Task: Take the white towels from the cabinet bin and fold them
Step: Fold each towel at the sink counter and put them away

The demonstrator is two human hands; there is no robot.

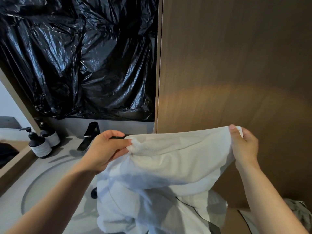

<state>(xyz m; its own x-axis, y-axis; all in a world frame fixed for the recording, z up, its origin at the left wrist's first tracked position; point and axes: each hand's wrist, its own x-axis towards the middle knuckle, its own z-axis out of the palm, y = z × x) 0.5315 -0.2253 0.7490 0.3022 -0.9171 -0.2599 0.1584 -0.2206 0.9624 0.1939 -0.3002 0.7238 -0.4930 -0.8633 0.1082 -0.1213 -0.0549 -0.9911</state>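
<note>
Near: white cloth heap point(135, 210) lies on the tabletop point(11, 205) at the sink point(55, 183) right rim. Above it a white towel point(177, 154) hangs stretched. Left hand point(106, 149) grip pinches its top left corner and right hand point(244, 146) grip pinches the top right, likely squaring the edge for a first fold. Cabinet panel point(236, 65) crowds far right. Faucet point(89, 137) and soap bottles point(40, 146) sit far left. Open room over the sink.

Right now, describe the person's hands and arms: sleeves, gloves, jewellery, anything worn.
Nothing worn shows. The left hand and right hand are bare, without gloves, rings or a watch; the left forearm and right forearm are bare too, with no sleeve in view.
</note>
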